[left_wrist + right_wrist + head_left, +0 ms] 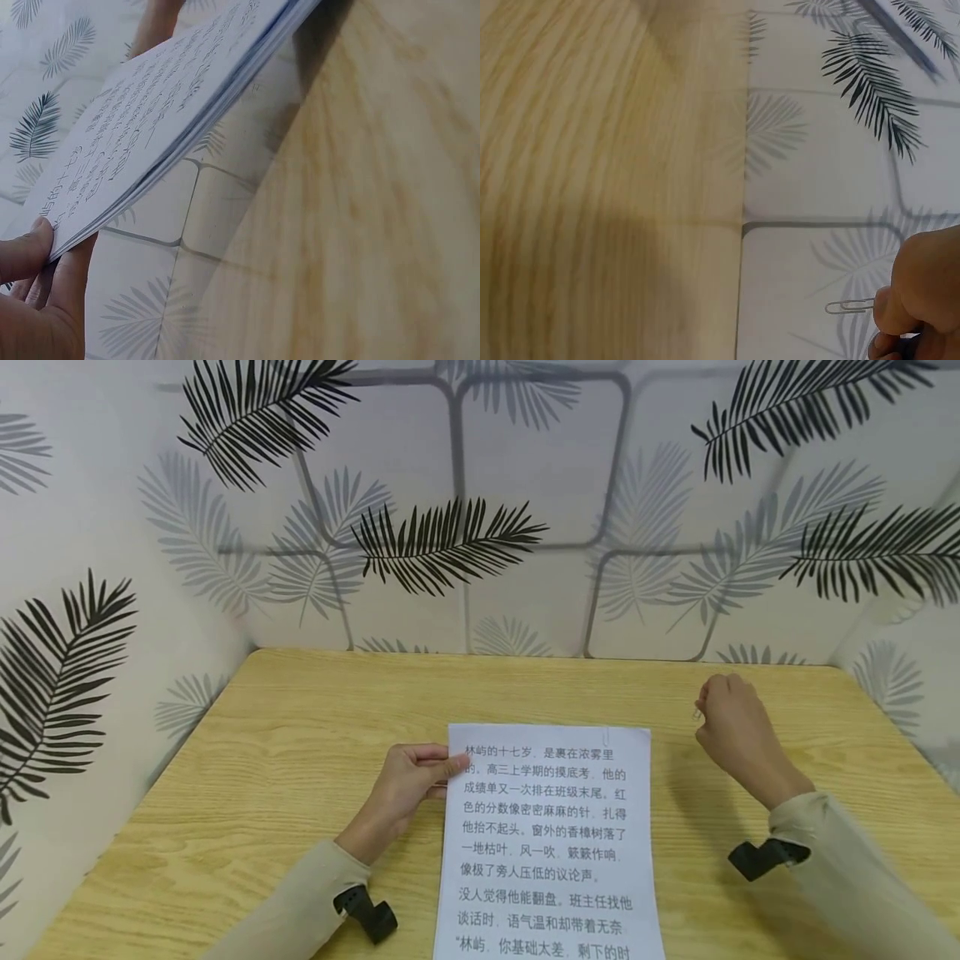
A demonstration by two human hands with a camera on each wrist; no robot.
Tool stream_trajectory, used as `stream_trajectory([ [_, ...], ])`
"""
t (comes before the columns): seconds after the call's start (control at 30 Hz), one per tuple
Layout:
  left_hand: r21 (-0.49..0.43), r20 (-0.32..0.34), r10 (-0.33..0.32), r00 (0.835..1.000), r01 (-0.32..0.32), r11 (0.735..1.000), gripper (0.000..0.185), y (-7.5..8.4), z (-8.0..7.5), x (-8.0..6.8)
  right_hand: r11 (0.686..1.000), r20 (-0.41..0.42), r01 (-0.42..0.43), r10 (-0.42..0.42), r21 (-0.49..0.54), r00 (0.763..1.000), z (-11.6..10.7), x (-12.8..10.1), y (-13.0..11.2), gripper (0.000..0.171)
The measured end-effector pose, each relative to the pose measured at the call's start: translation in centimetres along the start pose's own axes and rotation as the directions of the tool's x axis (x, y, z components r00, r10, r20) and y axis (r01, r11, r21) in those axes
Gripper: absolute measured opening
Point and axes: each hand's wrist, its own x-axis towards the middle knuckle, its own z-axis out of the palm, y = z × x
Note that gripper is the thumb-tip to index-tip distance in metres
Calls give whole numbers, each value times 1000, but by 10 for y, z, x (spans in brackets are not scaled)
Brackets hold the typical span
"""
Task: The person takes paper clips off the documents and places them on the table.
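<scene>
My left hand [399, 783] pinches a stack of printed paper sheets [551, 852] at its upper left edge, thumb on the printed face and fingers behind. In the left wrist view the stack [161, 120] is tilted, its several sheet edges lined up closely. A faint paper clip [606, 737] sits on the stack's top edge near the right corner. To the right of the sheets, my right hand [738, 731] is raised over the table with curled fingers. Between its thumb and finger a silver wire paper clip [849, 306] sticks out.
The light wood table [315, 710] spreads under both arms. Behind it stands a pale wall covering [532, 460] with a leaf print, also along the left and right sides. Black camera bands [367, 914] are worn on both wrists.
</scene>
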Motion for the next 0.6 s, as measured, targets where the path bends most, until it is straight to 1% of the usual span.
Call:
stream_trajectory([
  [0.07,-2,7,5,1000,-5,1000,23,0,0,0,1000,47,-9,9,-15,999,3,-4,9,7],
  [0.2,-5,22,10,1000,-9,1000,23,-1,-1,0,998,167,-54,48,29,985,7,-7,27,15],
  [0.27,-6,30,13,999,-13,1000,22,-1,-1,1,995,227,-83,69,51,971,8,-6,36,21],
  [0.37,-6,37,12,999,-12,1000,23,-2,-2,1,988,314,-134,102,82,944,7,-6,46,25],
  [0.47,-5,42,12,999,-12,1000,23,-2,-3,1,981,358,-165,117,105,926,8,-8,51,20],
  [0.6,-5,38,9,999,-9,1000,23,-1,-3,1,977,369,-171,113,128,923,9,-11,55,18],
])
